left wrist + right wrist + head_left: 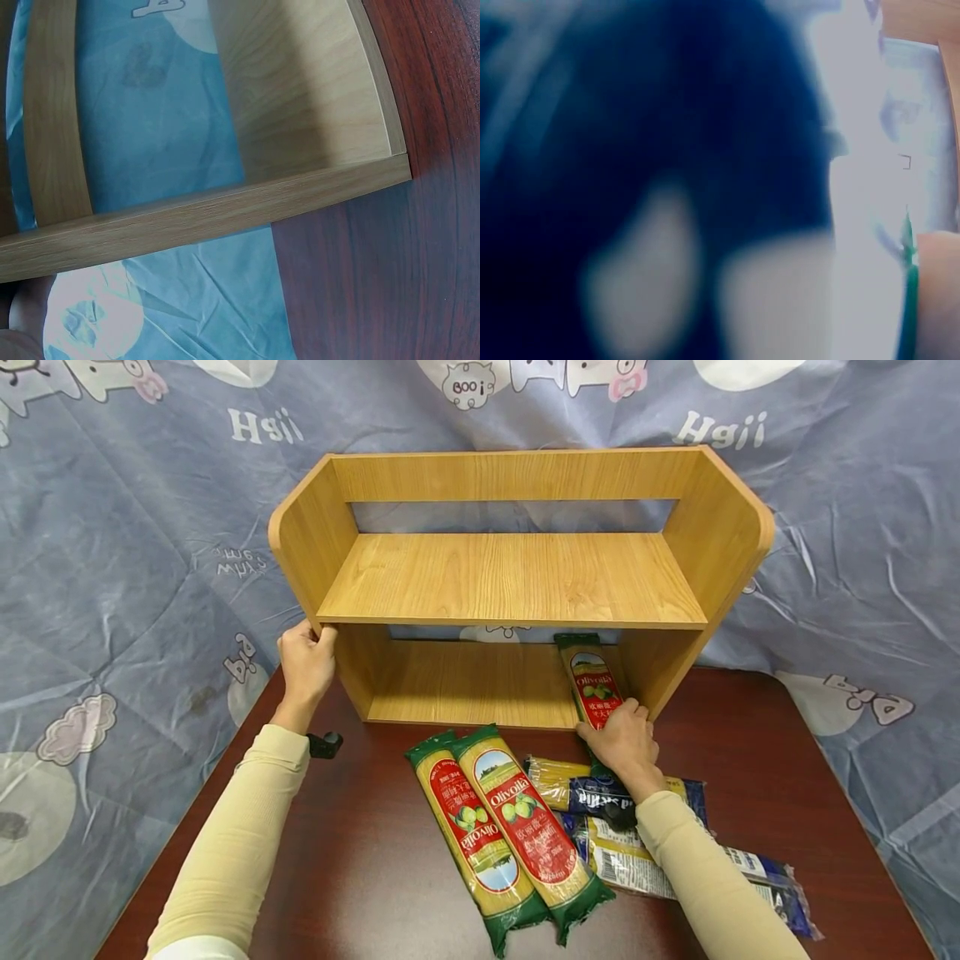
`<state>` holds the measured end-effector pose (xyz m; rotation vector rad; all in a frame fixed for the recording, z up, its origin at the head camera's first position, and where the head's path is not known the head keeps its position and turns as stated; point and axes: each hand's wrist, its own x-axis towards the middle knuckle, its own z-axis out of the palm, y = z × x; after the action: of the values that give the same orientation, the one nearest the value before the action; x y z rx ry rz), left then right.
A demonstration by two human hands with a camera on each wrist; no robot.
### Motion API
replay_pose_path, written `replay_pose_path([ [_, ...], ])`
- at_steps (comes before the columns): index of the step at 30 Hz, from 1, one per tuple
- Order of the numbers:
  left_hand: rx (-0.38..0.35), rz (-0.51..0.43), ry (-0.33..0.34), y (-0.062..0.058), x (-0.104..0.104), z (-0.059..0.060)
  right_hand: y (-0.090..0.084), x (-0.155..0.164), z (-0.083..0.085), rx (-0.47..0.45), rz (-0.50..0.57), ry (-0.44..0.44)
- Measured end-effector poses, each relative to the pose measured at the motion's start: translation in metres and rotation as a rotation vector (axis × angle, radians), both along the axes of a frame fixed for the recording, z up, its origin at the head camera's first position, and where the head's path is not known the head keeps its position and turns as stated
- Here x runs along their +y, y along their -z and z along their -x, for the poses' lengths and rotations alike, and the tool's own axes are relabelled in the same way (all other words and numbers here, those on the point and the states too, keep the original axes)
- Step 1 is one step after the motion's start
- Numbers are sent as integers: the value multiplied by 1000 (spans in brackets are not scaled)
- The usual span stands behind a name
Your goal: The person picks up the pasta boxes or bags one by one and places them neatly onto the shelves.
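My left hand (306,664) grips the left side panel of a wooden two-tier shelf (510,581), near the front of the upper board. In the left wrist view the panel's edge (202,225) crosses the frame, with part of the hand at the lower left corner. My right hand (624,743) holds a green-ended Olivoila spaghetti packet (592,681) from above, thumb at one side and fingers at the other. The packet's far end lies inside the lower tier near the right wall; its near end passes under the hand. Blurred dark and pale shapes fill most of the right wrist view.
Two more Olivoila packets (517,818) lie side by side on the dark red table (360,860) in front of the shelf. Several blue-and-yellow pasta packets (622,852) are piled under and beside my right forearm. A patterned cloth (135,568) hangs behind and around the table.
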<state>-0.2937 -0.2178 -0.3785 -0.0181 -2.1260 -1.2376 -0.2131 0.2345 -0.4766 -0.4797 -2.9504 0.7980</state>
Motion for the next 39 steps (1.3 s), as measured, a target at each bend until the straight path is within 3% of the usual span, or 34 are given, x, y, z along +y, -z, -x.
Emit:
replay_pose_path([
  [21,5,-14,-2,0,1,0,-30,1,-17,14,35,-42],
  [31,-4,4,-19,3,-6,-9,-41,-11,-30,79,39,-41],
  [39,20,19,-2,0,-1,-3,-63,-11,-40,174,56,-15],
])
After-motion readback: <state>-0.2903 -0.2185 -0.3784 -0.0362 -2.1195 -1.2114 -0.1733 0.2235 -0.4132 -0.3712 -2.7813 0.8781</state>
